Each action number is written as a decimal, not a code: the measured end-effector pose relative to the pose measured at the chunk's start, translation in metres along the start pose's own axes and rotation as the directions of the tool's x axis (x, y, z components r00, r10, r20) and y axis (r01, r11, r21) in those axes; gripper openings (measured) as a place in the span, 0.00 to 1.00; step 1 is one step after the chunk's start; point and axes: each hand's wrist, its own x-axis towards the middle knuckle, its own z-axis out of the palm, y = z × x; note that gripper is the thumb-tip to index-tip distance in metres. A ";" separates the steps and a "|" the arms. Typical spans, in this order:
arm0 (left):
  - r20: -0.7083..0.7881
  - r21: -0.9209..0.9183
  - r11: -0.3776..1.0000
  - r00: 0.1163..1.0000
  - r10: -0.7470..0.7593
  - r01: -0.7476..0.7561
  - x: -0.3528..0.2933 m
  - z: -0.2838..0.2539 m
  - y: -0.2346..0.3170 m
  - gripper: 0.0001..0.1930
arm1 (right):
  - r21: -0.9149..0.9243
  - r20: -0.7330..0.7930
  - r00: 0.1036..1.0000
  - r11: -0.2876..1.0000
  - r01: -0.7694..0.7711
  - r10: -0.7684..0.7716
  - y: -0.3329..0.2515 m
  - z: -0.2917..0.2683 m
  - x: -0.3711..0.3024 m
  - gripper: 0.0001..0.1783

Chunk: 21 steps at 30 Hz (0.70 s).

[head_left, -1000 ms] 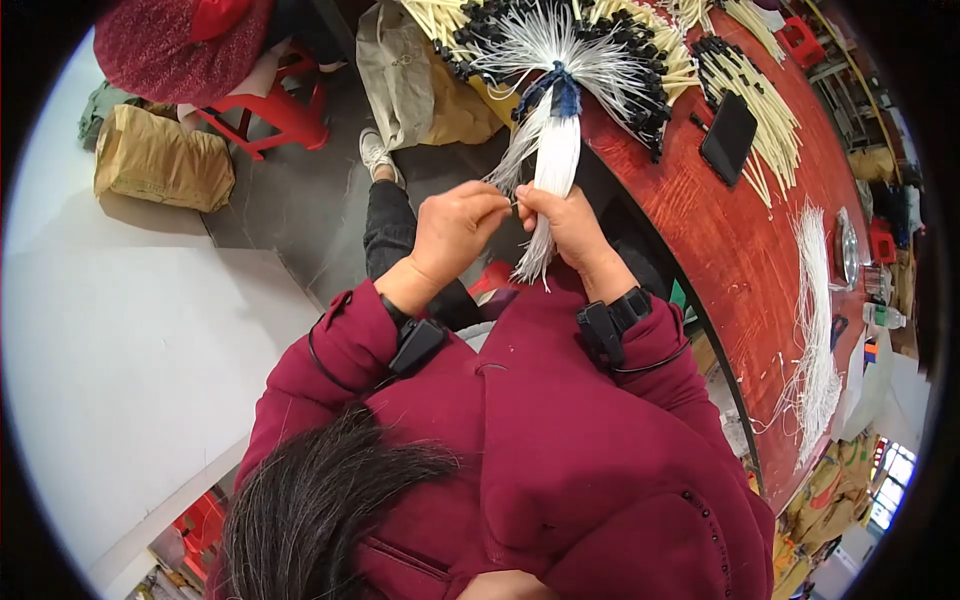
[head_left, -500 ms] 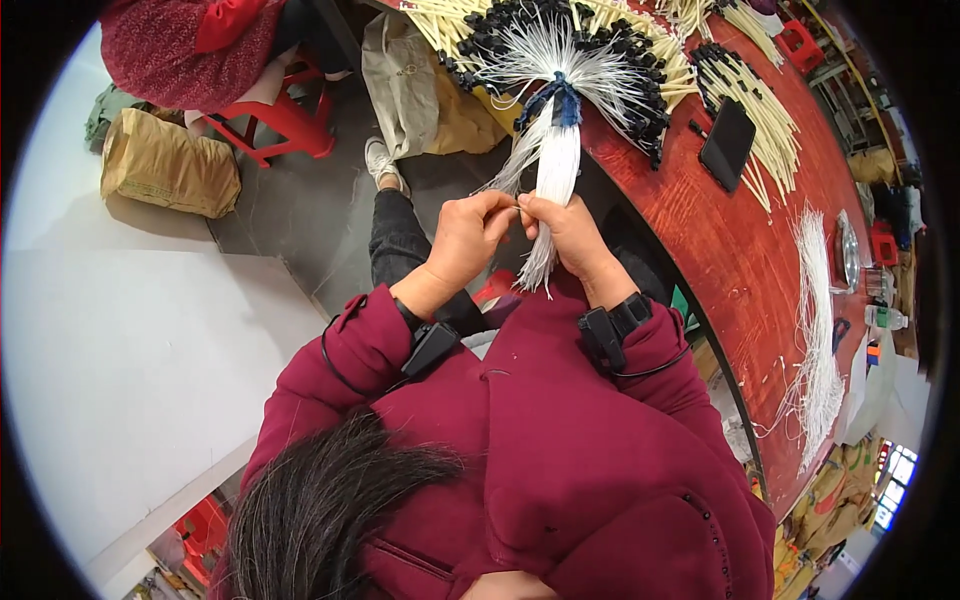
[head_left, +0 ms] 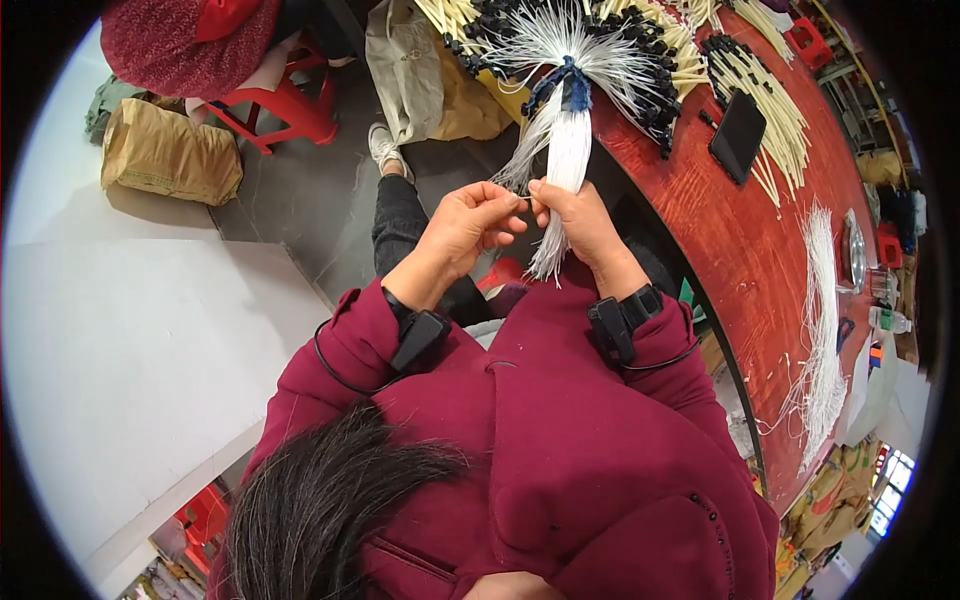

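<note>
A thick bundle of white strings (head_left: pixel 568 150) hangs from the table's edge, bound with a dark blue cloth tie (head_left: pixel 575 90). Above the tie its strands fan out over black-tipped cream sticks (head_left: pixel 655 100). My right hand (head_left: pixel 590 225) is closed around the lower part of the bundle, its thumb across the front, and loose ends dangle below. Just left of it, my left hand (head_left: pixel 465 225) pinches thumb and forefinger on a thin strand that runs toward the right fingertips. The other left fingers are loosely curled. Exactly where the strand ends is too small to tell.
The red table (head_left: pixel 690 220) curves along the right, bearing a black phone (head_left: pixel 738 137), more sticks and a second white string bundle (head_left: pixel 822 340). Left are a white board (head_left: pixel 150 370), a brown paper sack (head_left: pixel 170 150) and a red stool (head_left: pixel 285 115) with a person beside it.
The fingertips of my two hands have drawn slightly apart, with the strand now spanning the small gap. My left fingers have loosened a little, and the whole view has shifted slightly.
</note>
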 end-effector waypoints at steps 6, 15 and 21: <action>0.004 -0.125 0.992 1.000 -0.017 0.018 0.006 -0.012 -0.008 0.06 | -0.014 -0.005 1.000 1.000 -0.005 0.004 -0.003 0.002 -0.001 0.10; -0.040 -0.189 0.981 0.997 -0.060 0.051 -0.002 -0.009 -0.003 0.07 | -0.029 0.029 1.000 0.999 0.012 -0.011 0.000 -0.004 0.002 0.11; -0.010 0.130 0.987 0.995 -0.096 0.096 0.001 -0.001 0.013 0.09 | -0.030 0.024 1.000 1.000 -0.002 0.003 -0.002 -0.002 -0.001 0.11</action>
